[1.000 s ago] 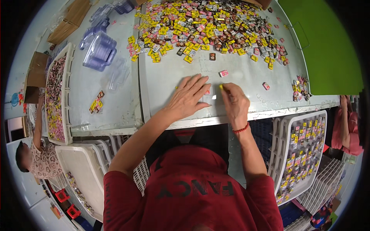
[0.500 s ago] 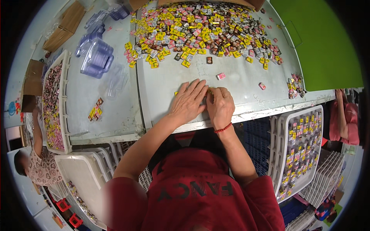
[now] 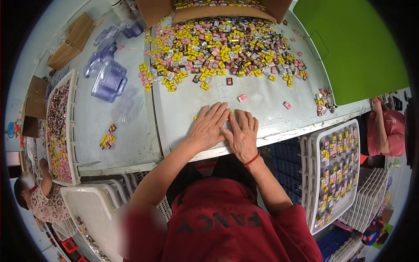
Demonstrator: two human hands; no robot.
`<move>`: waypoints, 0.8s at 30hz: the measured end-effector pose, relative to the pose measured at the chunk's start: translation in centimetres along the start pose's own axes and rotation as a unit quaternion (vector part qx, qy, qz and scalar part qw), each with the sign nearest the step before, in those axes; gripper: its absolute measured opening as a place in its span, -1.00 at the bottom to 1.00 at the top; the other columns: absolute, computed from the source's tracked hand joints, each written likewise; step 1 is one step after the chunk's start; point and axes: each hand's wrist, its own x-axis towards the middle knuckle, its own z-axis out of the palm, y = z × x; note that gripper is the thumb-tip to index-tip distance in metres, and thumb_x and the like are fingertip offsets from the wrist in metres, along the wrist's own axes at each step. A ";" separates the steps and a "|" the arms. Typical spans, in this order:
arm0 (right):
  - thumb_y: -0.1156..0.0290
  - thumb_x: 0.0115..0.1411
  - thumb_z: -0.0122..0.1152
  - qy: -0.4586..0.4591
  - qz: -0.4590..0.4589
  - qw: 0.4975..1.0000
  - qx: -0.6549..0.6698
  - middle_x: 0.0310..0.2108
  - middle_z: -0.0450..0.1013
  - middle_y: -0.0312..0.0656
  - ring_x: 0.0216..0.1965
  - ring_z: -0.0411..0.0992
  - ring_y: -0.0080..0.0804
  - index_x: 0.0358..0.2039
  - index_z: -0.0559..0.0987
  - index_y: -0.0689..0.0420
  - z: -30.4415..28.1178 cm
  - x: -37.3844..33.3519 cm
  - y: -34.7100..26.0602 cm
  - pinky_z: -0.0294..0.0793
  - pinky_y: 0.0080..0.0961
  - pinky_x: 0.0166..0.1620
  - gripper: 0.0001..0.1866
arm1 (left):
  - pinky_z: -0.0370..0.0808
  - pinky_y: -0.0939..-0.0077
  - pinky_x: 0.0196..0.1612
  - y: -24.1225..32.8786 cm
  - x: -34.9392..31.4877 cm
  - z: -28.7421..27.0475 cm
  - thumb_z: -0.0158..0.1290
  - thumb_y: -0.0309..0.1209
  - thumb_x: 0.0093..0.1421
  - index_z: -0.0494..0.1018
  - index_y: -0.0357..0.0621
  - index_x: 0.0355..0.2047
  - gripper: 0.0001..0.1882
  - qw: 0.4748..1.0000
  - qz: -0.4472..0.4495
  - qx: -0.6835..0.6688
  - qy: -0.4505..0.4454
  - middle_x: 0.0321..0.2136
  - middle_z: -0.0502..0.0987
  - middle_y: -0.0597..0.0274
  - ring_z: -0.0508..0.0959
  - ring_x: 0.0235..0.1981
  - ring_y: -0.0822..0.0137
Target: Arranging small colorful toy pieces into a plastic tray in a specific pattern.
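My left hand (image 3: 207, 128) lies flat on the white tabletop (image 3: 174, 102), its fingers stretched out over small packets that it mostly hides. A bit of yellow (image 3: 195, 118) shows at its outer edge. Beside it my right hand (image 3: 242, 135), with a red cord bracelet at the wrist, rests palm down with fingers extended; the two thumbs come close together. Another yellow edge shows between the fingertips of both hands. Just beyond lie a loose pink packet (image 3: 242, 98), a dark brown packet (image 3: 229, 81) and a second pink one (image 3: 286, 105).
A wide heap of small packets (image 3: 218, 52) spreads before a cardboard box (image 3: 227, 15). Clear plastic trays (image 3: 109, 81) stand to the left, near a full white crate (image 3: 75, 131). A green board (image 3: 349, 56) and a filled white tray (image 3: 312, 183) are at right. Other people work both sides.
My right hand has gone from a pinch to lying flat with fingers extended. My left hand stays flat. The view has tilted, bringing more of the cardboard box into sight.
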 end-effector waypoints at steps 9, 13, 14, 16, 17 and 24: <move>0.50 0.11 0.20 0.096 0.012 0.992 0.085 -0.16 0.48 -0.02 -0.12 0.40 -0.01 -0.12 0.54 0.21 -0.9 5.9 6.7 0.37 -0.20 -0.03 -0.71 | 0.27 0.15 0.16 -2.0 3.3 -1.8 0.16 -0.28 0.11 0.31 -0.24 0.08 -0.44 0.983 -0.061 -0.145 0.091 0.09 0.33 -0.02 0.32 0.13 -0.01; 0.47 0.08 0.23 0.106 -0.012 0.993 0.049 -0.20 0.49 -0.05 -0.17 0.41 -0.07 -0.14 0.56 0.16 2.6 11.5 9.9 0.38 -0.23 -0.08 -0.71 | 0.45 0.29 -0.08 -4.6 9.6 0.3 0.15 -0.51 0.06 0.48 -0.21 -0.22 -0.76 0.978 -0.030 -0.106 0.178 -0.21 0.47 0.13 0.48 -0.15 0.09; 0.47 0.08 0.23 0.118 -0.032 0.992 0.019 -0.21 0.49 -0.05 -0.18 0.42 -0.09 -0.16 0.57 0.14 3.2 12.0 9.8 0.38 -0.24 -0.09 -0.73 | 0.45 0.30 -0.08 -5.0 10.1 0.8 0.17 -0.50 0.05 0.49 -0.21 -0.24 -0.76 0.984 -0.030 -0.083 0.154 -0.22 0.47 0.13 0.48 -0.16 0.10; 0.47 0.08 0.22 0.099 -0.020 0.995 0.012 -0.21 0.49 -0.07 -0.21 0.42 -0.12 -0.20 0.59 0.14 3.5 11.8 10.0 0.38 -0.27 -0.11 -0.77 | 0.45 0.30 -0.08 -5.3 9.9 1.7 0.17 -0.50 0.04 0.50 -0.20 -0.27 -0.79 0.986 -0.035 -0.087 0.137 -0.24 0.46 0.13 0.49 -0.18 0.10; 0.48 0.08 0.22 0.092 -0.014 0.996 0.017 -0.22 0.50 -0.10 -0.22 0.42 -0.13 -0.21 0.59 0.13 3.6 11.4 10.2 0.38 -0.28 -0.11 -0.78 | 0.45 0.30 -0.08 -5.2 9.6 1.9 0.17 -0.51 0.03 0.51 -0.19 -0.29 -0.81 0.987 -0.042 -0.091 0.122 -0.26 0.46 0.14 0.49 -0.20 0.10; 0.50 0.10 0.21 0.041 0.014 0.996 0.076 -0.30 0.53 -0.14 -0.28 0.45 -0.15 -0.30 0.61 0.15 0.9 8.4 11.5 0.42 -0.32 -0.19 -0.86 | 0.44 0.36 -0.14 -5.1 8.2 0.2 0.17 -0.51 0.04 0.50 -0.19 -0.26 -0.78 0.979 -0.040 -0.194 0.054 -0.30 0.47 0.15 0.50 -0.22 0.14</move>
